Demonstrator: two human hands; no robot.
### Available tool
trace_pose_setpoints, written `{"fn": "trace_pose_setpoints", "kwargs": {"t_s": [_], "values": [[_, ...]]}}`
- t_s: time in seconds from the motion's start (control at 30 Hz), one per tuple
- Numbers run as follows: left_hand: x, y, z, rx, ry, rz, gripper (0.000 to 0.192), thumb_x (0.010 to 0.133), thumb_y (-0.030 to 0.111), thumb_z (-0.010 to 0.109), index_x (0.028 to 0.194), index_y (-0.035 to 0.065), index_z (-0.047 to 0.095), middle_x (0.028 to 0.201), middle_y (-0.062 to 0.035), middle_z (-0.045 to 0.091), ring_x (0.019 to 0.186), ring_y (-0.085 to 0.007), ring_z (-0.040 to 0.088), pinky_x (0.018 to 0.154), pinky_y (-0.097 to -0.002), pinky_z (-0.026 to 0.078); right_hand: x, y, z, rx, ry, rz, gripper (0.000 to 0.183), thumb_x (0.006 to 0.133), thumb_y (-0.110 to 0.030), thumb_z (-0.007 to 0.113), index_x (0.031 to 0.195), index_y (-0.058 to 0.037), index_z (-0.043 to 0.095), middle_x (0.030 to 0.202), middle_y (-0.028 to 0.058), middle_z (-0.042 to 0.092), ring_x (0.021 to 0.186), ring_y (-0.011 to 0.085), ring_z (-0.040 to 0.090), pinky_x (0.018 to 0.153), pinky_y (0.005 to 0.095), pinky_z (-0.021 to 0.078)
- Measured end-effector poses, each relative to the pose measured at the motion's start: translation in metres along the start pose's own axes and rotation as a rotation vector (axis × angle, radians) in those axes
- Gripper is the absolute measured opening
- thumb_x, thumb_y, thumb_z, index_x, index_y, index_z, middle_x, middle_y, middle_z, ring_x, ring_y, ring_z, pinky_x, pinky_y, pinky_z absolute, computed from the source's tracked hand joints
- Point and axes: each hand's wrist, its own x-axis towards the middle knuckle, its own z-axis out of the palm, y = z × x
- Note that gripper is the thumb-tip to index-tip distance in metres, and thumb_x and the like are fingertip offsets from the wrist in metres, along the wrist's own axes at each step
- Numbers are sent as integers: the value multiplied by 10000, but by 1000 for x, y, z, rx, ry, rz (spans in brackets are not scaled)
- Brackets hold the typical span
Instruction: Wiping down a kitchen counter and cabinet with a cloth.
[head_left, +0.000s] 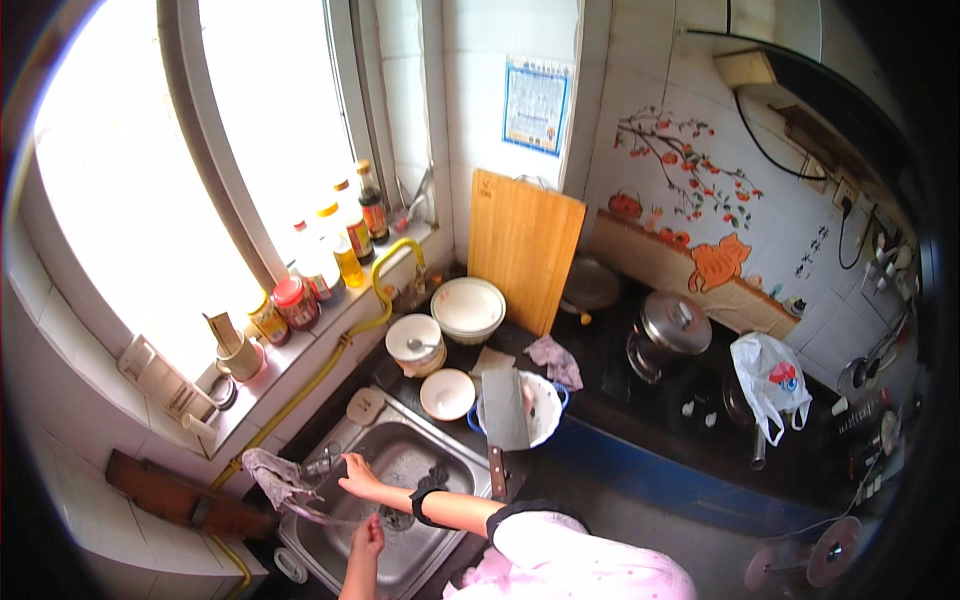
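My right hand (360, 478) reaches over the stainless steel sink (450, 450), fingertips just short of the faucet handle (324, 459). A black band circles that wrist. My left hand (367, 534) is lower, its fingers curled beside the end of the faucet spout (315, 514); whether anything is inside them is hidden. A pale wet-looking cloth (274, 476) drapes over the faucet. Down in the basin lie a dark crumpled item (433, 477) and the drain (396, 517), partly covered by my right forearm.
A cleaver (504, 412) rests across a blue-handled white basin (551, 420) at the sink's right. Bowls (469, 307) and a lidded pot (414, 341) stand behind. A wooden cutting board (521, 251) leans on the wall. Sauce bottles (371, 206) line the sill; a steel pot (675, 322) sits rightward.
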Motion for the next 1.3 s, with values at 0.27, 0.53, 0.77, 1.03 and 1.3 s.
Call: {"fn": "trace_pose_setpoints", "kwargs": {"t_s": [0.27, 0.53, 0.77, 1.03, 1.3], "values": [[-41, 23, 32, 292, 82, 243, 409, 874, 454, 513, 610, 147, 451, 399, 53, 281, 318, -75, 286, 304, -230, 178, 53, -12, -3, 111, -389, -66, 750, 668, -203, 607, 1307, 42, 301, 1082, 236, 548, 973, 288, 567, 823, 348, 455], [-19, 1, -12, 365, -188, 229, 516, 920, 444, 385, 497, 158, 314, 391, 11, 231, 321, -131, 213, 341, -280, 164, 52, -17, 5, 168, -511, -69, 793, 686, -197, 614, 1382, -32, 270, 1214, 180, 511, 1066, 220, 521, 886, 321, 421], [30, -16, -67, 920, -121, 399, 328, 882, 281, 514, 1026, -12, 537, 779, -157, 628, 582, -254, 619, 527, -343, 483, 0, -20, -83, -45, -279, -321, 737, 723, -171, 577, 1362, 8, 257, 1364, 251, 322, 1287, 337, 308, 1073, 353, 240], [0, -41, -28, 1873, 56, 856, 395, 782, 155, 538, 1147, 6, 510, 867, -201, 648, 765, -305, 643, 746, -399, 484, -106, 32, -445, 68, 383, 33, 306, 778, 34, 526, 1082, -2, 522, 997, 116, 623, 864, 170, 621, 756, 277, 504], [11, -79, -26, 1360, -69, 753, 253, 815, 71, 448, 990, -47, 587, 697, -169, 651, 632, -212, 656, 610, -319, 519, -151, 135, -737, -941, 838, 362, 305, 720, -115, 605, 1007, -23, 558, 1070, 208, 535, 1029, 345, 505, 834, 414, 442]]}}
